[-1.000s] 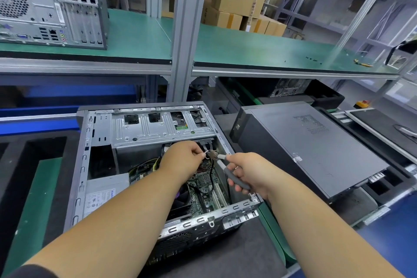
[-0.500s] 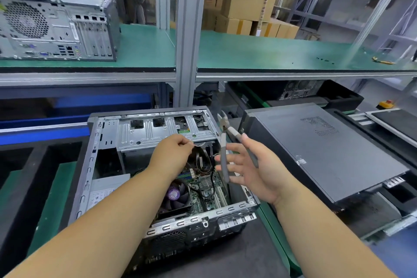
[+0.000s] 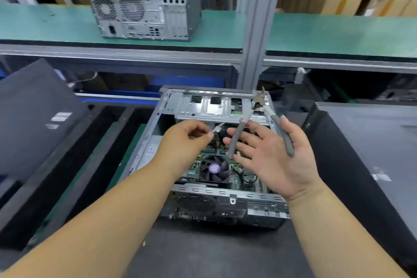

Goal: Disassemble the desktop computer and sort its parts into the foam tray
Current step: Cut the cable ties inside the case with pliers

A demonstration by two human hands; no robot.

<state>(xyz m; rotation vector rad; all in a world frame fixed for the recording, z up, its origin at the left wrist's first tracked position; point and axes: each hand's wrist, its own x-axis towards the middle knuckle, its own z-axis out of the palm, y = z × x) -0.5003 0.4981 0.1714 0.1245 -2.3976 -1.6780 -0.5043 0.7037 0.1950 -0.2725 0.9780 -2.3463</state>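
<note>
My left hand (image 3: 187, 140) pinches a cut tie (image 3: 217, 127); right hand (image 3: 275, 153), palm open, loosely cradles cutters (image 3: 259, 117) above the case (image 3: 225, 205). Next I'd discard the tie and free cables.

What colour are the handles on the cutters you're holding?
Grey, on the cutters in the right hand; the head view shows them clearly.

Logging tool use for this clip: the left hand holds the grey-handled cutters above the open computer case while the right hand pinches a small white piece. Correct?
Not quite: the hands are swapped. In the head view the right hand holds the grey-handled cutters, palm open, and the left hand pinches the small white piece. Both are above the open computer case, as you said.
</note>
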